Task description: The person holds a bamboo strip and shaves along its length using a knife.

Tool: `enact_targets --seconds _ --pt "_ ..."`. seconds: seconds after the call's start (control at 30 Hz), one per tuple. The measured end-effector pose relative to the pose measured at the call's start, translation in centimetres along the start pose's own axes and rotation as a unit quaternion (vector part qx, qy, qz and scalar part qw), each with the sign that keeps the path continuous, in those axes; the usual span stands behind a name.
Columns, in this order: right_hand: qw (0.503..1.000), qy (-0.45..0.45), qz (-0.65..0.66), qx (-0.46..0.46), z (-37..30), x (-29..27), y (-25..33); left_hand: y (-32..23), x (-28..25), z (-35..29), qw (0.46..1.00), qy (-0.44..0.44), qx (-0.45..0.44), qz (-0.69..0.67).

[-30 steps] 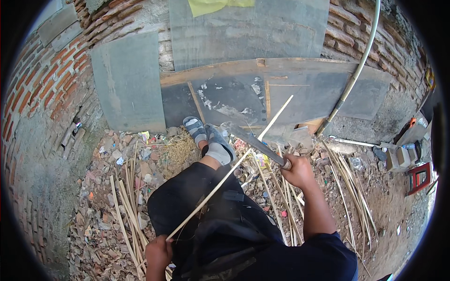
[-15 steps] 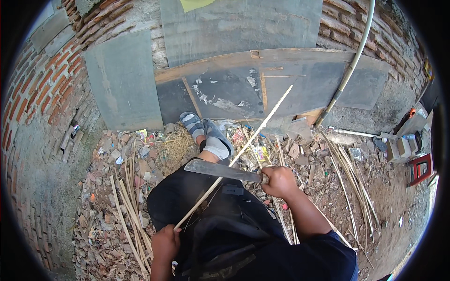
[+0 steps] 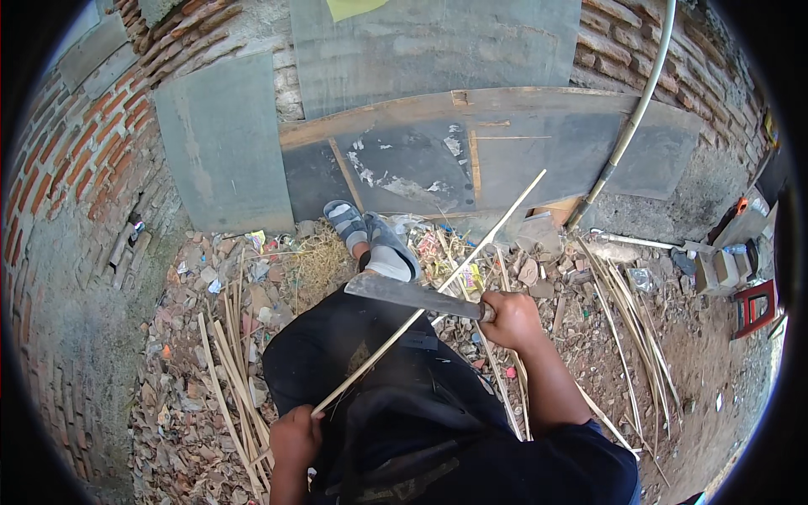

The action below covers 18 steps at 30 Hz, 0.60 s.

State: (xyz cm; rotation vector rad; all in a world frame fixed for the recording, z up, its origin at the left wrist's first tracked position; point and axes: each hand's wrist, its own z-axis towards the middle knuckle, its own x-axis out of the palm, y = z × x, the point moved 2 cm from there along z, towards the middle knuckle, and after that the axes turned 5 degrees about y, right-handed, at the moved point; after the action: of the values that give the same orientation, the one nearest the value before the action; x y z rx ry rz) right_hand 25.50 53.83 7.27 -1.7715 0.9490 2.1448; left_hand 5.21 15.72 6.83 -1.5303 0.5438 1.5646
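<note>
A long, pale bamboo strip (image 3: 370, 362) slants across my lap, from lower left to upper right. My left hand (image 3: 296, 436) is closed around its near end. In my closed right hand (image 3: 512, 321) is the handle of a machete (image 3: 412, 296), whose broad grey blade points left. The blade crosses the strip around its middle, over my thighs; the fisheye picture does not settle how firmly they touch. The strip's far end rises past the blade toward the dark panels.
Cut strips (image 3: 231, 370) lie at my left, and another bundle (image 3: 631, 328) on the rubble at my right. Ahead, dark boards (image 3: 404, 168) lean on a brick wall beside a slanting pipe (image 3: 627, 126). A red plastic stool (image 3: 754, 306) stands far right.
My right hand and the machete have shifted slightly right, the blade tilting down a little more toward the handle. The strip's far end has swung right and lower. My left hand stays put.
</note>
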Motion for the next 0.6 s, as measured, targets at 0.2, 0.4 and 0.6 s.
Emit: enact_targets --seconds 0.2,0.4,0.6 --pt "0.958 -0.106 0.116 0.240 0.6 -2.3 -7.8 3.9 -1.2 -3.3 0.999 -0.006 0.000 0.045" --pt "0.973 -0.108 0.187 0.086 -1.4 -0.3 -4.2 3.0 -1.8 -4.2 0.997 0.007 -0.066 -0.041" --pt "0.933 -0.054 0.338 0.114 -3.2 4.3 -4.9 4.1 -3.3 -5.2 0.983 -0.076 -0.138 -0.097"
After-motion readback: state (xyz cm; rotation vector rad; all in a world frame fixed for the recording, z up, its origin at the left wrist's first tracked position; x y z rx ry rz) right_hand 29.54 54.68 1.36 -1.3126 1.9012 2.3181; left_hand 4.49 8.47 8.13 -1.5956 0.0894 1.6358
